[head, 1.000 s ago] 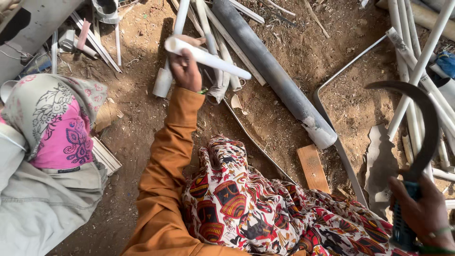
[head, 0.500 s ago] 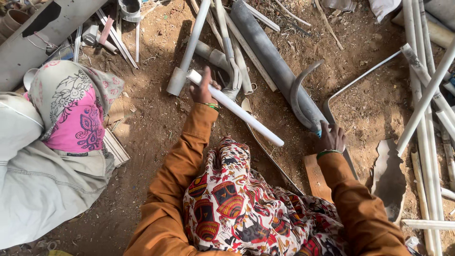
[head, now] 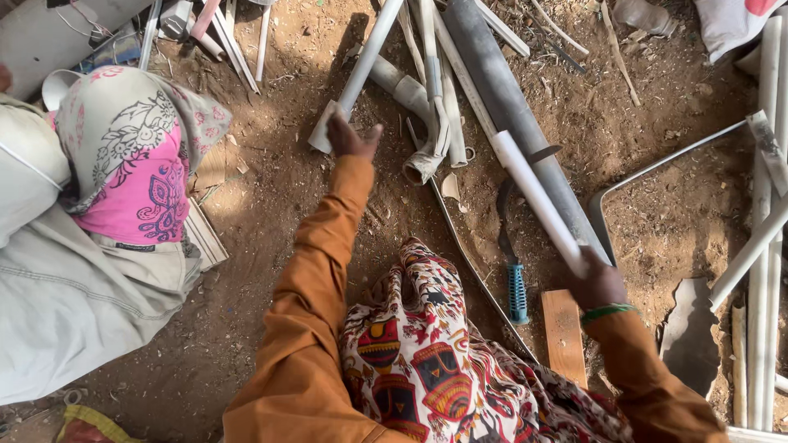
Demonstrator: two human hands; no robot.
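Right hand (head: 597,283) grips one white pipe (head: 538,201); left hand (head: 351,138) touches another (head: 361,70).

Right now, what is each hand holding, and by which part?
The right hand grips a short white pipe by its near end. The left hand touches a grey pipe's end; grip unclear.

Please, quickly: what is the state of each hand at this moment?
Left hand: open, fingers spread, resting on the end of a grey pipe on the ground.
Right hand: closed around a short white pipe, held off the ground.
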